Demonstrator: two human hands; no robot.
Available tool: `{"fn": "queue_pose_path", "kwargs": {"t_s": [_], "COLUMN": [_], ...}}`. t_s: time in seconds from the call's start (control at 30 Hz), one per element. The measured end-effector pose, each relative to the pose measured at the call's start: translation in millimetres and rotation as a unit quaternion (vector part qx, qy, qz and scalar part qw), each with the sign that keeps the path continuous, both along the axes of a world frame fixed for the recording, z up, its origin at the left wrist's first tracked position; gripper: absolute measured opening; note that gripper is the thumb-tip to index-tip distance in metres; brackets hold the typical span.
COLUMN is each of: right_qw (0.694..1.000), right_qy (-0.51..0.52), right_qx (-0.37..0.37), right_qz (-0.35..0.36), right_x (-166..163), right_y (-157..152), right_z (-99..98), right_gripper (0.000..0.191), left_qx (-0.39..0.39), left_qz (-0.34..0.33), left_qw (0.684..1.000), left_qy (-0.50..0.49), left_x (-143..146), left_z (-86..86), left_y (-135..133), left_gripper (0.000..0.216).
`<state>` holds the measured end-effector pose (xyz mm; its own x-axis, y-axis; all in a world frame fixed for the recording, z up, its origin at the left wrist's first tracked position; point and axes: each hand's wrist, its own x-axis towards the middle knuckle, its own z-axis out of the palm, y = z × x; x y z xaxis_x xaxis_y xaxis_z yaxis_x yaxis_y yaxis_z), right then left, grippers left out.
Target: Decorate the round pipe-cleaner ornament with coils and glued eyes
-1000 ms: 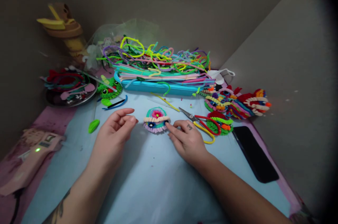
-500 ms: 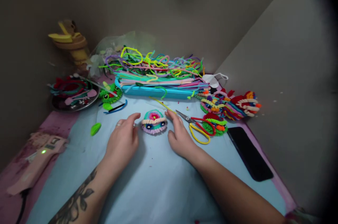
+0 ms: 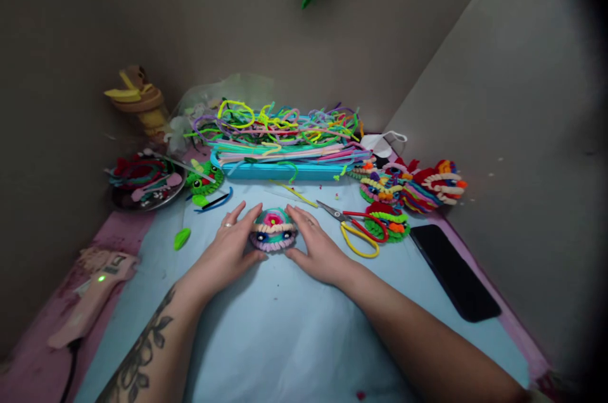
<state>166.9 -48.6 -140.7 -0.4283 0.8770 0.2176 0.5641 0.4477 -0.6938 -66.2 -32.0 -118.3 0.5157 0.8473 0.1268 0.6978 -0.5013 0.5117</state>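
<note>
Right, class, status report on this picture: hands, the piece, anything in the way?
Left hand and right hand open, pressed to either side of the pipe-cleaner disc. Disc on blue mat. Scissors lie right of it, apart.

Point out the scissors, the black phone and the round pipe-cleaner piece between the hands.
scissors (image 3: 342,218), head view, where the blades meet the handles.
black phone (image 3: 453,271), head view, middle of its dark face.
round pipe-cleaner piece (image 3: 274,227), head view, cream band across its middle.
</note>
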Motion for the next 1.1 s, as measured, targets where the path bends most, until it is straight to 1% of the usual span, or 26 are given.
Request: {"fn": "queue_pose_path", "kwargs": {"t_s": [0.13,0.23,0.47,0.6,0.7,0.8,0.87,0.97,1.03,1.1], "right_qw": [1.0,0.999,0.998,0.998,0.999,0.999,0.999,0.997,0.995,0.994], "right_qy": [0.017,0.024,0.041,0.043,0.039,0.034,0.031,0.032,0.034,0.031], "right_qx": [0.009,0.008,0.004,0.0,0.01,0.03,0.042,0.069,0.091,0.102], "right_qz": [-0.02,-0.028,-0.038,-0.042,-0.033,-0.021,-0.015,-0.001,0.011,0.019], "right_x": [-0.9,-1.1,-2.2,-2.3,-2.2,-0.9,0.8,3.5,4.4,4.5], "right_y": [-0.5,-1.5,1.3,2.4,0.1,-4.9,-8.4,-12.0,-12.9,-13.1], "right_z": [-1.2,-0.6,-1.1,-1.0,0.6,3.2,4.9,6.5,6.6,6.1], "right_gripper": [0.074,0.073,0.071,0.07,0.068,0.067,0.07,0.077,0.078,0.078], "left_qx": [0.008,0.007,-0.002,-0.004,-0.007,-0.005,0.01,0.05,0.068,0.073], "left_qz": [0.008,0.007,0.029,0.028,0.023,0.024,0.037,0.07,0.086,0.088], "left_qw": [1.0,1.0,0.999,0.999,0.999,0.999,0.999,0.995,0.991,0.99], "left_qy": [-0.01,-0.017,-0.028,-0.037,-0.048,-0.038,-0.035,-0.059,-0.076,-0.081], "left_x": [3.2,4.4,7.6,8.2,5.0,-0.2,-3.2,-4.6,-3.0,-0.4], "left_z": [-5.8,-7.6,-3.0,-3.5,-4.9,-1.9,2.9,11.0,14.6,16.1], "left_y": [2.7,1.8,1.4,1.7,0.6,-0.7,-1.1,-0.1,1.5,3.1], "left_gripper": [0.082,0.08,0.081,0.081,0.082,0.082,0.073,0.043,0.024,0.017]}}
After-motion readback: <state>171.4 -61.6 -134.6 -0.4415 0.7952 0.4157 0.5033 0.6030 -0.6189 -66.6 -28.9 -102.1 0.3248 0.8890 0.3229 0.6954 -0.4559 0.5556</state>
